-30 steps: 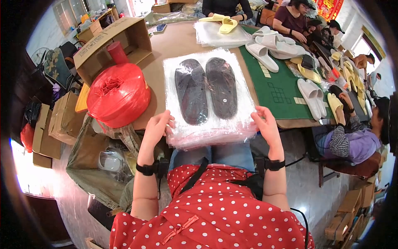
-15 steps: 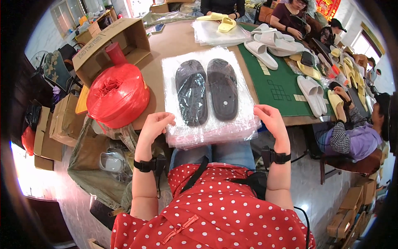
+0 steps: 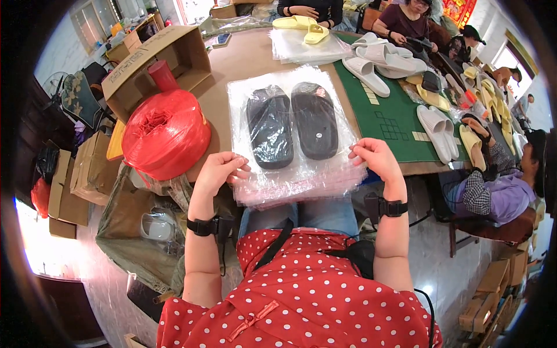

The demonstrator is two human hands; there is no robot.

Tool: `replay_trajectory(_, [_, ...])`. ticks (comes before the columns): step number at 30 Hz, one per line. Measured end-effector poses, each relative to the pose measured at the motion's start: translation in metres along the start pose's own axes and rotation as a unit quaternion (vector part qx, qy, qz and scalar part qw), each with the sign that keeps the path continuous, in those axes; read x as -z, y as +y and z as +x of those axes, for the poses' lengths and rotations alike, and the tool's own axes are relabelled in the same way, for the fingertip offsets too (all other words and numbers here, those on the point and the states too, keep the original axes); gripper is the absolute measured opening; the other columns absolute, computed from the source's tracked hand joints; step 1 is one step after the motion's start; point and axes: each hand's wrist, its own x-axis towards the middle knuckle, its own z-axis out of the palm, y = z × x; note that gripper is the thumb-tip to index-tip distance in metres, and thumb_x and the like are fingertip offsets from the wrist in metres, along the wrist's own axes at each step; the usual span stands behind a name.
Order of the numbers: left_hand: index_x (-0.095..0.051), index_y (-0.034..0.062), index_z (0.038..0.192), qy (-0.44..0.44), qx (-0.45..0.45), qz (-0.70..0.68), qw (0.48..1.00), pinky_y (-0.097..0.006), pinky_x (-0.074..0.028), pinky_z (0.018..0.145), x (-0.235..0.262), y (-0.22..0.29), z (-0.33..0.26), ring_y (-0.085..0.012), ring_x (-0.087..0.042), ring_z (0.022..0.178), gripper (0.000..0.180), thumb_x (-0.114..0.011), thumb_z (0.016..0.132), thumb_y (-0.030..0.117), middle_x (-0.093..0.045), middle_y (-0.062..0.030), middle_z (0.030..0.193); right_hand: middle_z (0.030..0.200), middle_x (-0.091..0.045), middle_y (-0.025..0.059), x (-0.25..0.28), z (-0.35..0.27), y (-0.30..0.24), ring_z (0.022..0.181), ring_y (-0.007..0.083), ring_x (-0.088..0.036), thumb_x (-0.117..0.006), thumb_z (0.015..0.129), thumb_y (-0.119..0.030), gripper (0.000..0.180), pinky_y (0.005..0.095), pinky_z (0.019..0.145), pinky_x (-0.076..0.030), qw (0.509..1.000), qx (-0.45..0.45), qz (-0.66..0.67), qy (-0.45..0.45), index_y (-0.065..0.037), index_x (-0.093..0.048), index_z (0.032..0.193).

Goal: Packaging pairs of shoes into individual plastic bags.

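A pair of black slippers (image 3: 270, 130) lies side by side inside a clear plastic bag (image 3: 295, 165) in front of me. The bag rests on a stack of similar clear bags (image 3: 272, 194) with a pinkish near edge, at the table's front. My left hand (image 3: 223, 168) pinches the bag's near left side. On the opposite side, my right hand (image 3: 376, 158) has its thumb and fingers closed on the near right edge. Glare and creases in the plastic partly hide the slippers.
A big roll of red plastic twine (image 3: 165, 136) and an open cardboard box (image 3: 156, 64) stand at left. Yellow slippers (image 3: 316, 33) lie on more clear bags (image 3: 293, 51) at the back. White slippers (image 3: 365, 75) sit on a green mat (image 3: 383, 124) at right, near co-workers.
The slippers have shifted slightly away from me in the bag, and its near part is pulled smoother. My right hand moved a little inward and up; my left hand moved slightly inward.
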Motion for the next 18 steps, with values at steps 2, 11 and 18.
replay_trajectory(2, [-0.069,-0.0023,0.104,0.001,0.004,-0.004,1.0,-0.02,-0.051,0.061,0.005,0.003,0.002,-0.012,-0.071,0.079,0.023,-0.061,0.1,0.019,-0.074,-0.0087,0.094,0.089,-0.072,0.0071,-0.009,-0.006,-0.028,0.074,0.0126,-0.068,-0.062,0.096,-0.012,0.015,0.0249,0.067,-0.053,0.998,-0.045,-0.022,0.035,0.002,-0.068,0.102])
replay_trajectory(11, [-0.067,-0.0036,0.101,0.036,-0.216,-0.065,0.974,-0.03,-0.059,0.08,-0.002,0.036,0.015,-0.0197,-0.072,0.09,0.02,-0.058,0.102,0.015,-0.073,-0.0119,0.096,0.095,-0.069,0.007,-0.009,0.025,-0.046,0.085,0.0147,-0.068,-0.053,0.102,-0.007,0.014,0.0306,0.082,-0.058,0.968,0.19,0.114,0.12,0.002,-0.063,0.103])
replay_trajectory(18, [-0.059,-0.0004,0.108,0.057,-0.283,-0.021,0.957,-0.026,-0.052,0.081,-0.005,0.026,0.02,-0.0123,-0.064,0.089,0.02,-0.067,0.09,0.0,-0.065,-0.004,0.095,0.096,-0.066,0.0052,-0.019,0.018,-0.058,0.086,0.0127,-0.065,-0.068,0.092,-0.004,0.017,0.0282,0.079,-0.056,0.97,0.206,0.068,0.111,-0.001,-0.058,0.104])
